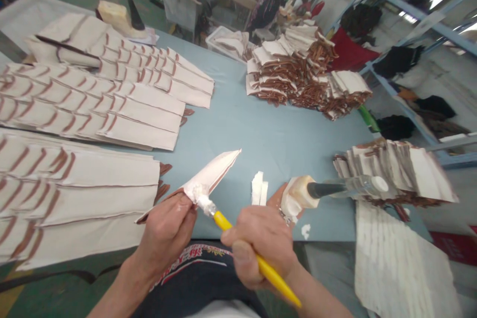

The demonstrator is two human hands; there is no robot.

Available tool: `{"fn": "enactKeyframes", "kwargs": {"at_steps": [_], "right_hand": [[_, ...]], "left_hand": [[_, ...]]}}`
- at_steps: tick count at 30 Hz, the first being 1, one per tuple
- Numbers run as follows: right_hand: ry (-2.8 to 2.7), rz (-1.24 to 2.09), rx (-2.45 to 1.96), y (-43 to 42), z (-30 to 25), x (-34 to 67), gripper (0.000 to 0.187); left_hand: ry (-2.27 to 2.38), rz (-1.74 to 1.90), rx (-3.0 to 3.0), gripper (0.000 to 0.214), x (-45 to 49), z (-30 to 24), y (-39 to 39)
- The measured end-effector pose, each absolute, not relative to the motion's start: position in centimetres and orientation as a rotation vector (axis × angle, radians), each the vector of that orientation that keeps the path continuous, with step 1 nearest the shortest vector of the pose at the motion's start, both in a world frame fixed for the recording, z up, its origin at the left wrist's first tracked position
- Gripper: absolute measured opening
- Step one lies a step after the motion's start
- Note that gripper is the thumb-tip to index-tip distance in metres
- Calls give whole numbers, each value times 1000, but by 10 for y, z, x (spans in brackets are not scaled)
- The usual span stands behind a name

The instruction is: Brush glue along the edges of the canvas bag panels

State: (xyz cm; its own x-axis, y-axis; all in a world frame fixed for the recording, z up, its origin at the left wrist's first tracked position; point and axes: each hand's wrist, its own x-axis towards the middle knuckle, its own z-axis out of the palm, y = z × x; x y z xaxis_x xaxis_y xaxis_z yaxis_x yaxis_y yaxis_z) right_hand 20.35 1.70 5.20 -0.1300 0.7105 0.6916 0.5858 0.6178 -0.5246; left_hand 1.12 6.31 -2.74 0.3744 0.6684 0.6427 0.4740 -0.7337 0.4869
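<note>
My left hand (169, 223) is closed around a folded white fabric piece with a brown edge (214, 171), its pointed end aimed away to the right. In my right hand (261, 243) is a brush with a yellow handle (279, 280). White paste covers its bristles, which touch the fabric piece just beyond my left fingers. Close to my right hand stands a paste-crusted container (292, 203), partly hidden by that hand. A dark-handled tool with a clear end (343, 188) lies against a block beside it. Small white strips (259, 189) rest on the table nearby.
Overlapping rows of white, brown-edged pieces (93, 104) cover the left side of the blue-grey table (231, 124). Bundled stacks (290, 67) stand at the back right, with another stack (398, 169) at the right edge. A pale ribbed sheet (402, 258) hangs over the front right.
</note>
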Motion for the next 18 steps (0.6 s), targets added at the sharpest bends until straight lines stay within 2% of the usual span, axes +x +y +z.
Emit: {"fn": "enactKeyframes", "kwargs": {"at_steps": [6, 12, 18], "right_hand": [[-1776, 163, -1038, 14, 48, 205, 36], [-1785, 156, -1023, 15, 46, 204, 41], [-1770, 215, -1038, 11, 45, 200, 35]], "left_hand": [[1078, 1250, 2363, 21, 18, -25, 60], [1102, 1210, 2321, 26, 20, -21, 59], [1102, 1218, 2293, 25, 20, -26, 59]]}}
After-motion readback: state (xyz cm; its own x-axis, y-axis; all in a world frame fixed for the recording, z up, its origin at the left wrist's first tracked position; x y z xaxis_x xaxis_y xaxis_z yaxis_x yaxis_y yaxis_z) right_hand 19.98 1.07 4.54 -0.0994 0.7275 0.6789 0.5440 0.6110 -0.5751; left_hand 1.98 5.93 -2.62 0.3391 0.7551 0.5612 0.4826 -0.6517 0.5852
